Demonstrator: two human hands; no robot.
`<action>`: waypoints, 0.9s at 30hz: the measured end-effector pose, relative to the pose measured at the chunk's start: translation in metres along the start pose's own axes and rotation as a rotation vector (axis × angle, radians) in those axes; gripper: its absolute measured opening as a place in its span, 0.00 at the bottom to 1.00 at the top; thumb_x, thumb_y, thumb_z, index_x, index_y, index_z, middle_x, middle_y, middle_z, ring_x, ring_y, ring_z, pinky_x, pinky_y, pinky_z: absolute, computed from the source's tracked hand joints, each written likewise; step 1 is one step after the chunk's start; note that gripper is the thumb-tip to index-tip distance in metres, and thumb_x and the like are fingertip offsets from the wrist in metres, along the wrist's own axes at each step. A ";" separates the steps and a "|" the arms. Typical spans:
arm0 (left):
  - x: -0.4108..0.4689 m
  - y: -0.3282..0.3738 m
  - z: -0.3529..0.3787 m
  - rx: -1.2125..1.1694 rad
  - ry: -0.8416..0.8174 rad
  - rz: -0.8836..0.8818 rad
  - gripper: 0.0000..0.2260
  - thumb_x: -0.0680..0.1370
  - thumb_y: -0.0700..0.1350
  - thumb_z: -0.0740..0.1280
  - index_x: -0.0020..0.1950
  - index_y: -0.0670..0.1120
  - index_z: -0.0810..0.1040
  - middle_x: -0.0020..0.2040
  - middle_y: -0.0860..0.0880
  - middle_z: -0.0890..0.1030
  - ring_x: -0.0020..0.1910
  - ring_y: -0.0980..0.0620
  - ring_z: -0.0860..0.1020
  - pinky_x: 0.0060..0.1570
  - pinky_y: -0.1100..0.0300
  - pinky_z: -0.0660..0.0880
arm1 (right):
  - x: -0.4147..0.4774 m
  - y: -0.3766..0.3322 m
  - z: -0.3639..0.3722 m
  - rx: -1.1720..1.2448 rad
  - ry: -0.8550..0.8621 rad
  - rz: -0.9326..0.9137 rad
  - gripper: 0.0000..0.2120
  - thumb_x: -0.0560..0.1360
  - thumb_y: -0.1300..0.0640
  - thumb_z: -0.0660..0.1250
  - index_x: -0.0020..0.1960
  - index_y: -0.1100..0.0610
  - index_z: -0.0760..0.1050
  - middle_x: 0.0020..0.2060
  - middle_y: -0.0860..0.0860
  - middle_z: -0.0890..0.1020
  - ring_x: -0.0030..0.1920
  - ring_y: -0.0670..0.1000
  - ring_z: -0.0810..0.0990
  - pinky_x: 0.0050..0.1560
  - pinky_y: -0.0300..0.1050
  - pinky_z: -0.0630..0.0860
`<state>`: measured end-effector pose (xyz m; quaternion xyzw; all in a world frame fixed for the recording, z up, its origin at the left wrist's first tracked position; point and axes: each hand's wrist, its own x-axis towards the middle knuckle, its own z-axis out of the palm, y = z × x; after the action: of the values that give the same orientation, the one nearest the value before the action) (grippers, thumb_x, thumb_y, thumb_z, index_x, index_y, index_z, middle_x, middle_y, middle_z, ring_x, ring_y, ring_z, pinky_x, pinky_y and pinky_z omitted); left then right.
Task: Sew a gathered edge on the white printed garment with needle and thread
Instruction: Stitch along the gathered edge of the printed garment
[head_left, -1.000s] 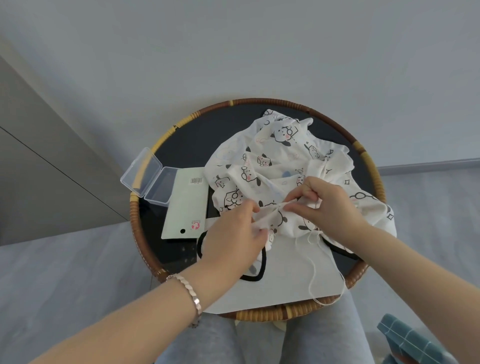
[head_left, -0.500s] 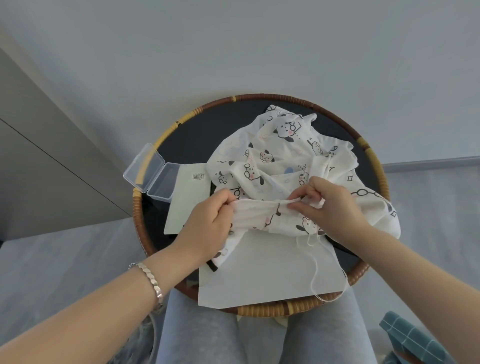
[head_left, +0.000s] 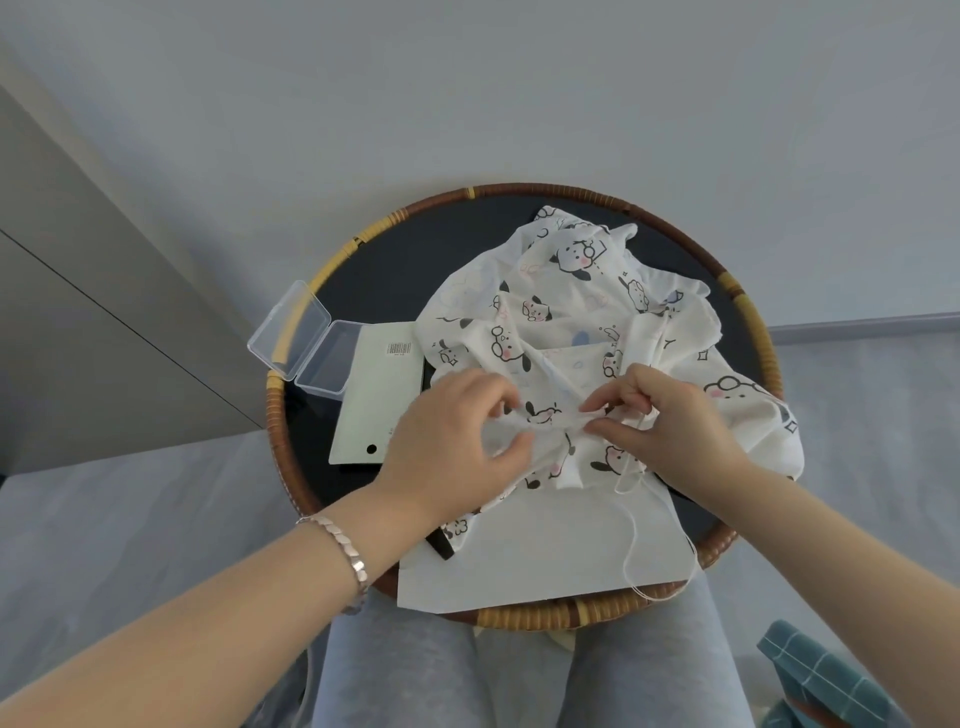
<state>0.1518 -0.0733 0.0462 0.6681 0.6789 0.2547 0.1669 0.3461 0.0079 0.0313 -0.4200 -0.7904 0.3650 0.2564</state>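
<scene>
While the edge of the white printed garment (head_left: 561, 312) is strung between two grips, the step in hand looks like working the cloth into gathers along the thread (head_left: 631, 540). To do it well, I judge the right hand (head_left: 670, 426) should hold its end firm while the left hand (head_left: 452, 441) eases folds toward it little by little, spacing them evenly. A hard tug could snap the thread or bunch everything in one spot.

Each grip is a pinch. The left thumb and curled fingers nip the folded edge, and the right thumb and forefinger nip it just beside them, with a short span of cloth between. Whether the right grip also holds a needle I cannot tell; none shows.

The garment is thin, soft and crumpled, white with black-eared cartoon dogs. It lies heaped beyond and to the right of the grips on the round, wicker-rimmed counter (head_left: 748, 312). The thread hangs in a slack loop below the right grip, over a plain white sheet (head_left: 545, 561). Left of the left grip lie a pale card (head_left: 379, 400) and an open clear plastic box (head_left: 311, 345).
</scene>
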 end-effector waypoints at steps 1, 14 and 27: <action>0.005 0.004 0.003 -0.006 0.008 0.057 0.13 0.71 0.56 0.65 0.47 0.48 0.77 0.43 0.56 0.75 0.43 0.58 0.72 0.42 0.70 0.65 | 0.000 0.000 0.000 0.000 0.009 0.007 0.24 0.67 0.64 0.74 0.32 0.53 0.56 0.39 0.43 0.82 0.40 0.38 0.79 0.39 0.31 0.72; 0.006 0.032 0.038 -0.130 0.046 -0.176 0.07 0.73 0.48 0.69 0.45 0.46 0.75 0.41 0.54 0.77 0.43 0.55 0.75 0.41 0.61 0.70 | -0.001 0.000 0.000 0.105 0.021 0.079 0.24 0.67 0.62 0.74 0.33 0.54 0.57 0.35 0.33 0.81 0.40 0.42 0.78 0.41 0.33 0.73; 0.001 0.033 0.045 -0.278 -0.043 -0.173 0.06 0.73 0.46 0.71 0.45 0.46 0.79 0.39 0.58 0.69 0.33 0.61 0.70 0.38 0.75 0.66 | -0.008 0.005 0.002 0.108 0.030 0.048 0.21 0.70 0.66 0.70 0.34 0.54 0.57 0.38 0.33 0.82 0.40 0.41 0.81 0.40 0.32 0.75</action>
<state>0.2043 -0.0679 0.0280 0.5826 0.6885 0.3168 0.2936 0.3515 0.0028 0.0253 -0.4296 -0.7553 0.4069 0.2817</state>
